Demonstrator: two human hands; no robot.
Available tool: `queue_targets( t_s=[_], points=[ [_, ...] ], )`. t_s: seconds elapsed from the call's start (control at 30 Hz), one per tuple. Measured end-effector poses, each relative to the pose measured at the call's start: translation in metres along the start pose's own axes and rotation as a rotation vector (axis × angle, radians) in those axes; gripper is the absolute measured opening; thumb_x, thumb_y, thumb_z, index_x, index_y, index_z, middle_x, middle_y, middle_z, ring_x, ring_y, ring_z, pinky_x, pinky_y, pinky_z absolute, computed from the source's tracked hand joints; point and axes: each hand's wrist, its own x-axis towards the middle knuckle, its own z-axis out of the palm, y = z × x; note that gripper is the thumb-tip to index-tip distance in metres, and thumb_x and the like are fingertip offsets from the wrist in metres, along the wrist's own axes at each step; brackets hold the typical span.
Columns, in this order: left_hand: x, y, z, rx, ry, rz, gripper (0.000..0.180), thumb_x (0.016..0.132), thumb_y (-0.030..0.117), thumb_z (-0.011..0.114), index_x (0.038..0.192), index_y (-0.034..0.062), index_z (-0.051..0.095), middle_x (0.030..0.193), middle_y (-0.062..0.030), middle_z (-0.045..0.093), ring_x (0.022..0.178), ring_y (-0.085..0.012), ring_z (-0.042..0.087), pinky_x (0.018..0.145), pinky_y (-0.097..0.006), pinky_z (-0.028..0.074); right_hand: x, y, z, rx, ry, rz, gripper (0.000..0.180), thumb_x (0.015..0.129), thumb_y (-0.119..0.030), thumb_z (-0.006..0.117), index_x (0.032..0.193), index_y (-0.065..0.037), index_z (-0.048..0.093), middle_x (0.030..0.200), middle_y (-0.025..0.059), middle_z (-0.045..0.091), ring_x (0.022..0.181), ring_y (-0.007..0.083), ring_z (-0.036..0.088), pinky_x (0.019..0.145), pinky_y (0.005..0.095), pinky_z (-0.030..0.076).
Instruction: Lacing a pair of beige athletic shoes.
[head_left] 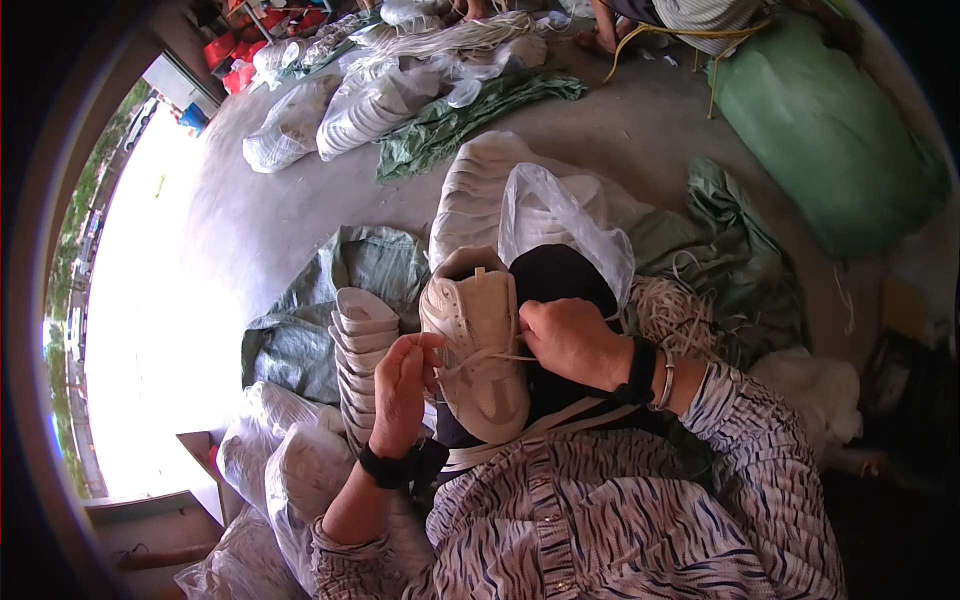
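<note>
A beige sneaker [487, 395] rests on my lap, its toe toward me and its opening facing away. A pale shoelace [492, 354] crosses the front of the shoe near the toe. At the shoe's left side, my left hand [402, 388] is closed in a pinch on one end of the lace. My right hand [578, 342] is closed at the right side, with the lace running to its fingertips. More loose pale laces [560, 415] lie across my lap below the shoe.
Nested pale shoe parts [360, 350] stand in a stack at my left, by a green woven sack [375, 265]. Plastic-wrapped bundles [300, 470] lie lower left. Ahead is a clear plastic bag [560, 215]; a tangle of laces [672, 312] sits at right. A large green sack [820, 130] and a person's foot [600, 35] are farther off.
</note>
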Motion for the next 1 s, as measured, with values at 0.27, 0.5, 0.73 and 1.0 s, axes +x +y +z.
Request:
queue_targets(
  t_s=[0.27, 0.5, 0.73, 1.0],
  points=[
    [-0.006, 0.003, -0.004, 0.109, -0.035, -0.091, 0.014, 0.089, 0.011, 0.054, 0.088, -0.0021, 0.060, 0.075, -0.0037, 0.063, 0.064, -0.0047, 0.055, 0.055, -0.018, 0.043, 0.002, 0.001, -0.002, 0.225, -0.058, -0.056, 0.007, 0.078, -0.008, 0.058, 0.082, -0.001, 0.057, 0.074, 0.0160, 0.063, 0.070, 0.0330, 0.062, 0.061, 0.0400, 0.049],
    [0.002, -0.002, -0.001, 0.339, -0.089, 0.130, 0.017, 0.085, 0.013, 0.059, 0.077, -0.0011, 0.057, 0.062, 0.0011, 0.052, 0.060, -0.0044, 0.044, 0.053, -0.022, 0.039, 0.005, -0.002, -0.011, 0.305, -0.149, 0.034, 0.012, 0.076, -0.006, 0.054, 0.085, -0.001, 0.061, 0.080, 0.0170, 0.064, 0.077, 0.0344, 0.062, 0.068, 0.0403, 0.049],
    [0.014, -0.003, 0.004, 0.436, -0.039, 0.144, 0.018, 0.084, 0.015, 0.057, 0.074, 0.0001, 0.055, 0.059, -0.0035, 0.050, 0.056, -0.0070, 0.045, 0.052, -0.026, 0.040, 0.003, 0.006, -0.009, 0.247, -0.121, -0.045, 0.011, 0.078, -0.004, 0.055, 0.086, 0.000, 0.060, 0.076, 0.0165, 0.064, 0.072, 0.0304, 0.064, 0.063, 0.0356, 0.049],
    [0.022, 0.027, 0.013, 1.161, -0.150, 0.487, 0.013, 0.079, 0.018, 0.059, 0.076, 0.0081, 0.053, 0.067, -0.0072, 0.057, 0.066, -0.0274, 0.060, 0.059, -0.038, 0.047, 0.009, 0.003, -0.011, 0.023, -0.085, -0.249, 0.016, 0.075, -0.005, 0.058, 0.091, -0.004, 0.058, 0.082, 0.0145, 0.062, 0.077, 0.0324, 0.061, 0.064, 0.0388, 0.049]
  ],
)
